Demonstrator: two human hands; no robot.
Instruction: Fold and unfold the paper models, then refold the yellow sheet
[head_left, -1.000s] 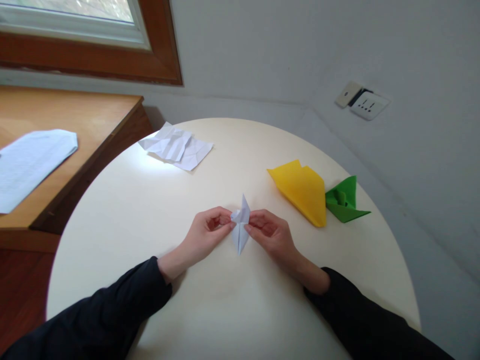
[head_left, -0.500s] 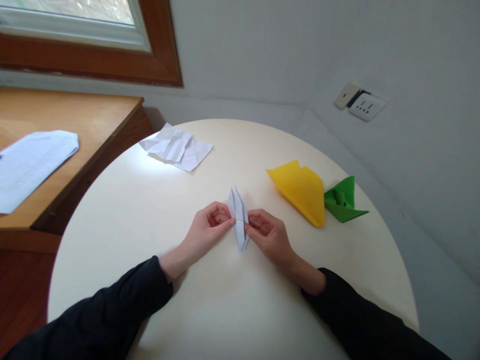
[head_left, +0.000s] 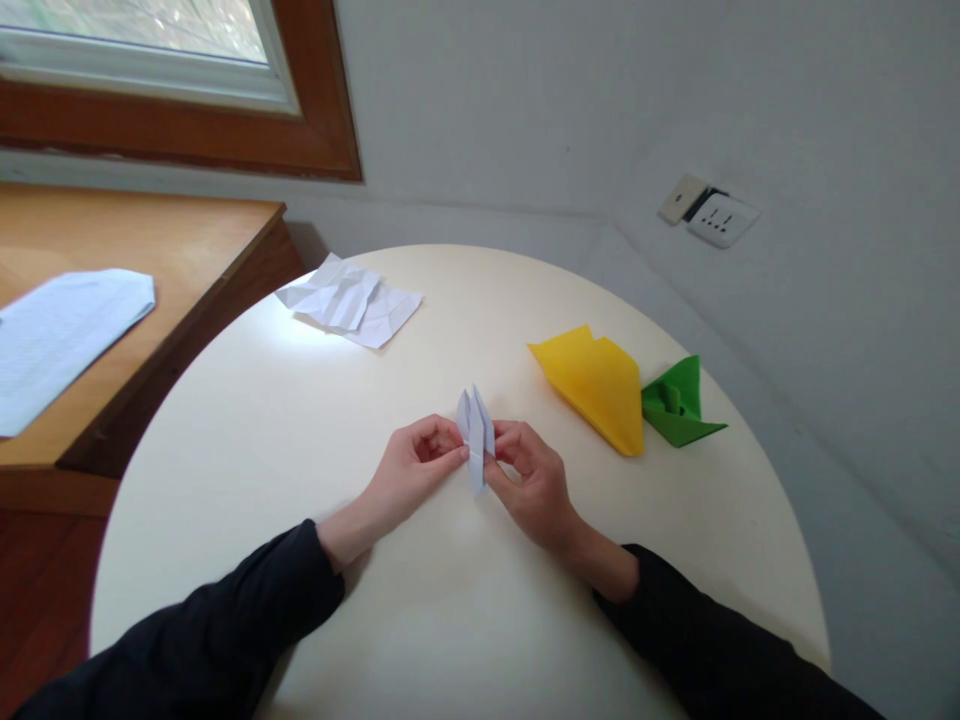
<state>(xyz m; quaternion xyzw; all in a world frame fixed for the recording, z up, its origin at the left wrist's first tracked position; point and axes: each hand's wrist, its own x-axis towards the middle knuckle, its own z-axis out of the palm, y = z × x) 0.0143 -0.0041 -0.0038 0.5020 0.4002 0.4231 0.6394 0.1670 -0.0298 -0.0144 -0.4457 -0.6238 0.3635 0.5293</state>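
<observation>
Head view is showing both hands meeting over the middle of the round cream table [head_left: 420,620], each one pinching the same small folded white paper [head_left: 475,437] between thumb and fingertips. The left hand [head_left: 415,468] is gripping the paper's left edge, and the right hand [head_left: 527,478] is gripping its right edge, with its fingers curling up around the side. Both hands are touching the paper, so neither is nearer than the other; the paper is sitting directly between the two grips. The paper is narrow and pointed at both ends, and its long axis is running away from the person, one tip pointing toward the far rim of the table and the other toward the person's body. The far end is splitting into two thin points standing slightly apart. The hands are holding the paper about its middle, and whether its near tip is touching the tabletop cannot be told. To the right, well apart from the hands, a folded yellow paper [head_left: 596,385] is lying flat with a folded green paper [head_left: 679,410] touching its right side. At the far left of the table a creased white sheet [head_left: 352,302] is lying open. On the wooden desk [head_left: 172,250] beside the table a printed sheet [head_left: 60,335] is resting; its lines of text are too small to read. No brands or labels are showing anywhere.
</observation>
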